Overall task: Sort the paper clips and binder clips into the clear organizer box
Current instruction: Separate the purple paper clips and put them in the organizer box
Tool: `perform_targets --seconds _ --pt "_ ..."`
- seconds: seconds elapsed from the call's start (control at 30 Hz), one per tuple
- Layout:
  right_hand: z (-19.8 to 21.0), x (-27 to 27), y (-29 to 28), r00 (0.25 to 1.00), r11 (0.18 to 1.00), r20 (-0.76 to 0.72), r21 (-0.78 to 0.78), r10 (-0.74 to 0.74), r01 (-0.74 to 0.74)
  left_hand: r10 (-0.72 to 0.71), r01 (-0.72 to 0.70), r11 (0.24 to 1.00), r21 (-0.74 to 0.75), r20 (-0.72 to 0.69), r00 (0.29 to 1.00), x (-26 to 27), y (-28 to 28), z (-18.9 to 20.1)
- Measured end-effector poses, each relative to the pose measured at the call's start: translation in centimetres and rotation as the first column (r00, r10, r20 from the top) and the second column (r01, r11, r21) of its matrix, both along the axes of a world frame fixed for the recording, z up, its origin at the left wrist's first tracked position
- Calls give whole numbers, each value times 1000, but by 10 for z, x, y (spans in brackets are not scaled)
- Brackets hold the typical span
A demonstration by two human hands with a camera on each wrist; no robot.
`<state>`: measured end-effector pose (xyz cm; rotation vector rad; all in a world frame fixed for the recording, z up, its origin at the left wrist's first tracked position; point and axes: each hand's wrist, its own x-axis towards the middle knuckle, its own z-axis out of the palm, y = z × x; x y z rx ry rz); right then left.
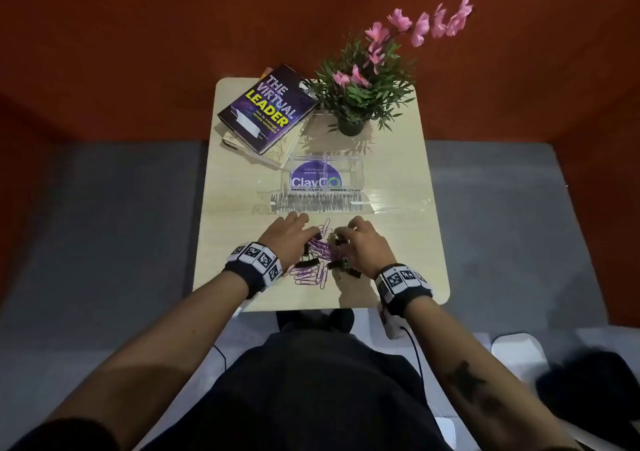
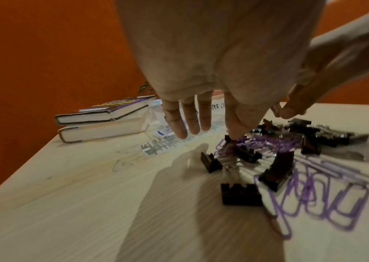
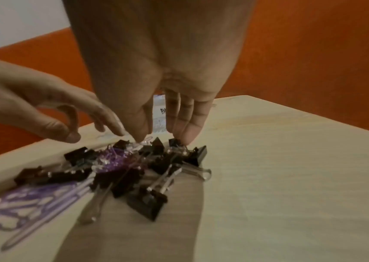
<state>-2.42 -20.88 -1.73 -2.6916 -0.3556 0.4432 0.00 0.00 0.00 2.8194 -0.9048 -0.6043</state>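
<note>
The head camera looks from above, forward and down, over the whole counter point(image 1: 242, 180). Each wrist camera sits close behind its palm, low over the counter, facing the far wall. All three views share the pile of clips point(image 1: 320, 258) between both hands.

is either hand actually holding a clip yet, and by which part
Cannot be told. Both the left hand and right hand have fingertips down in the mixed pile of clips, but no lifted or clearly pinched clip shows.

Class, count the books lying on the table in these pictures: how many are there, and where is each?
2. The purple book lies at the table's far left corner, atop a pale book under it, beside the potted plant. More could be hidden below.
</note>
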Motion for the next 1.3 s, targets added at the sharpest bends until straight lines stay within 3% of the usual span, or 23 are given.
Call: perform_targets --seconds 0.13,0.37,0.6,0.83,1.0,1.17,1.3 --pt "-3 -2 -4 999 998 -21 -56 39 -41 -49 46 996 71 41 998 4 -2 -3" --pt "-6 1 -12 995 996 58 -15 -87 88 54 -54 998 26 -9 999 5 -19 -14" --pt "-5 9 16 994 997 87 -34 73 -70 -1 2 992 128 -3 1000 27 -28 -14" --pt "-9 9 -7 992 994 95 -76 79 -72 -41 37 977 212 15 999 16 3 -19" --pt "-4 12 -15 998 997 66 -78 2 3 -54 53 982 180 4 999 -4 12 -18" --pt "0 8 -9 996 1000 84 -18 -18 20 19 -23 999 42 80 997 -21 13 -14" --pt "-3 -11 -7 989 996 120 28 82 -86 -101 98 995 29 104 989 -37 26 -17"
